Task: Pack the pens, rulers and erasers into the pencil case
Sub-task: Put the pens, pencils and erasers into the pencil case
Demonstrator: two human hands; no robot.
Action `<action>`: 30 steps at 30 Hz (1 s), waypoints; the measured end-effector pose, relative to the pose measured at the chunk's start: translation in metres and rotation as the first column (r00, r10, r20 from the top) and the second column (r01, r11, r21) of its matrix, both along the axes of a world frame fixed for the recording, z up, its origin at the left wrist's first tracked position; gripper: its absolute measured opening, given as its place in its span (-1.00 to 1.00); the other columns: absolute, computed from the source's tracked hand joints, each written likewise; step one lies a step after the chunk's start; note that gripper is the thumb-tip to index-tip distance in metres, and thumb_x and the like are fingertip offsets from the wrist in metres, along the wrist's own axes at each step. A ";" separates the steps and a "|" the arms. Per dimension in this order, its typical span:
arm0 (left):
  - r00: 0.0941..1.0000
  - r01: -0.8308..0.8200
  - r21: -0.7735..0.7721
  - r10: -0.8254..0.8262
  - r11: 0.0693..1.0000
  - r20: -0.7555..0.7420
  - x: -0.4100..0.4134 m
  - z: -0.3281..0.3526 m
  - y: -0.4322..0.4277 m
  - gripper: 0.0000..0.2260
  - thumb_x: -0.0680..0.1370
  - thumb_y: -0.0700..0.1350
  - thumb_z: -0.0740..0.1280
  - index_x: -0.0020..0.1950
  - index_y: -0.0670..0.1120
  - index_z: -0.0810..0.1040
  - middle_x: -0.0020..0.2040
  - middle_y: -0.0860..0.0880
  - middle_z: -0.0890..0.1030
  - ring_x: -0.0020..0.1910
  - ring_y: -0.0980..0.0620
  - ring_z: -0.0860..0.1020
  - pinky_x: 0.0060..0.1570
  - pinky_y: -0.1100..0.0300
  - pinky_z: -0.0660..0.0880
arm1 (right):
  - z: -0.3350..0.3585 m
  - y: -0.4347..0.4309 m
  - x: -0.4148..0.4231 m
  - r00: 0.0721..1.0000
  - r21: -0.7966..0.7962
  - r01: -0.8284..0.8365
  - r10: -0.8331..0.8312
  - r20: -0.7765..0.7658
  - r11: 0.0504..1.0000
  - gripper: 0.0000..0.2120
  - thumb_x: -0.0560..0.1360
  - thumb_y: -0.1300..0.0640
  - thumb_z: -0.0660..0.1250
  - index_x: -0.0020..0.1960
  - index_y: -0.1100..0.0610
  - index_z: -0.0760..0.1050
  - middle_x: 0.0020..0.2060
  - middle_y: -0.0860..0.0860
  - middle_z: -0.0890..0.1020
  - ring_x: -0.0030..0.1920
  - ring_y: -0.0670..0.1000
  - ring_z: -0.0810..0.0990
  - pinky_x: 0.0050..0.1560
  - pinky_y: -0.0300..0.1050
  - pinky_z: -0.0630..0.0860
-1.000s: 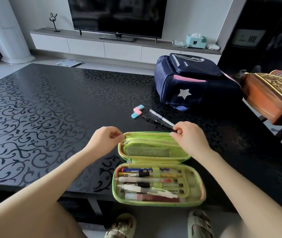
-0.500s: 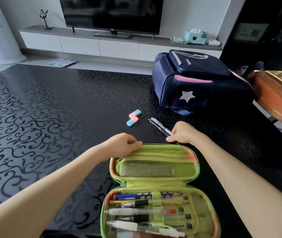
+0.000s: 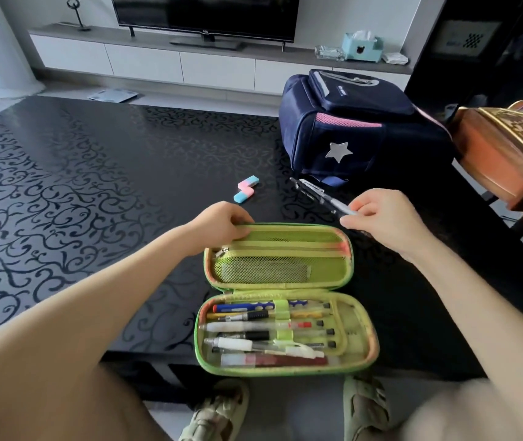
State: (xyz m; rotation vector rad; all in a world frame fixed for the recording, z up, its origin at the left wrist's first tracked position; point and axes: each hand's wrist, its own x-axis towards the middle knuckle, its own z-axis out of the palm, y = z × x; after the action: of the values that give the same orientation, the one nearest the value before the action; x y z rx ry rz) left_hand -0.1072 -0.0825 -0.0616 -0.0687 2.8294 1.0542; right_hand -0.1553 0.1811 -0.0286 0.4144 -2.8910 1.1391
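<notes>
A green pencil case (image 3: 361, 354) lies open near the table's front edge. Its lower half holds several pens under elastic loops; its lid has a mesh pocket. My left hand (image 3: 222, 222) grips the lid's top left rim. My right hand (image 3: 381, 214) pinches the near end of a white pen (image 3: 336, 203) just beyond the lid's right corner. A black pen (image 3: 304, 187) lies beside the white one. Two pink-and-blue erasers (image 3: 246, 192) lie on the table behind the case.
A navy backpack (image 3: 358, 132) with a silver star stands at the back right of the black patterned table (image 3: 79, 186). A carved wooden chair (image 3: 505, 148) sits at the right edge. A TV stand lies beyond the table.
The lid went from propped up to lying flat. My right hand left the lid's corner and closed on the white pen. My left hand stayed on the lid's rim.
</notes>
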 end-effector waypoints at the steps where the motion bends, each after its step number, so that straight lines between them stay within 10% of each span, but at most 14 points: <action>1: 1.000 -0.019 0.030 0.020 0.999 -0.016 0.003 0.002 0.000 -0.86 0.50 -0.17 0.32 0.01 -0.04 0.63 -0.17 0.04 0.60 -0.19 0.09 0.53 -0.31 0.37 0.40 | 0.006 0.002 0.021 0.998 -0.041 -0.052 0.053 0.024 0.998 -0.84 0.32 0.17 0.51 -0.16 0.15 0.56 -0.39 0.00 0.65 -0.40 -0.09 0.57 -0.34 -0.25 0.44; 9: 0.981 -0.047 0.092 0.063 0.995 -0.185 0.033 0.020 0.015 -0.86 0.47 -0.21 0.38 0.00 -0.08 0.64 -0.09 -0.05 0.63 -0.13 0.04 0.55 -0.16 0.30 0.43 | -0.019 -0.023 0.118 0.920 0.121 -0.383 0.367 0.139 0.916 -0.84 0.35 0.10 0.49 -0.17 0.06 0.51 -0.28 -0.10 0.59 -0.26 -0.18 0.52 -0.24 -0.30 0.45; 19: 0.986 -0.005 0.147 0.029 0.989 -0.161 0.096 0.038 0.022 -0.84 0.48 -0.18 0.35 -0.02 0.04 0.63 -0.14 0.11 0.63 -0.20 0.04 0.62 -0.21 0.03 0.63 | -0.022 -0.032 0.128 0.911 0.432 -0.333 0.404 -0.081 0.838 -0.64 0.46 -0.09 0.33 0.21 0.01 0.51 0.04 -0.10 0.56 0.12 -0.04 0.43 0.12 -0.14 0.40; 25: 0.974 0.145 0.040 -0.135 0.989 -0.182 0.121 0.029 0.014 -0.81 0.43 -0.14 0.44 -0.03 0.12 0.62 0.00 0.16 0.59 -0.02 0.24 0.55 -0.02 0.52 0.40 | -0.003 -0.009 0.141 0.868 0.194 -0.157 0.229 -0.440 0.968 -0.94 0.43 0.17 0.40 -0.19 0.06 0.64 -0.33 -0.14 0.64 -0.28 -0.14 0.55 -0.26 -0.18 0.54; 30: 0.973 0.181 0.073 -0.168 0.981 -0.160 0.117 0.031 0.010 -0.76 0.41 -0.15 0.45 -0.08 0.20 0.61 0.01 0.20 0.59 0.01 0.28 0.53 0.03 0.54 0.38 | 0.009 -0.019 0.092 0.947 0.227 -0.058 0.125 -0.297 0.972 -0.87 0.50 0.14 0.30 -0.13 0.12 0.61 -0.23 -0.07 0.65 -0.14 -0.01 0.56 -0.08 -0.10 0.49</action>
State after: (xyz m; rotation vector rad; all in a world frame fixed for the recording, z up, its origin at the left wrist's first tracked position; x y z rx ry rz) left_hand 0.0099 -0.0727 -0.0301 0.2759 2.8513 1.1880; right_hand -0.0630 0.1624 -0.0195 0.6732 -2.7438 0.6906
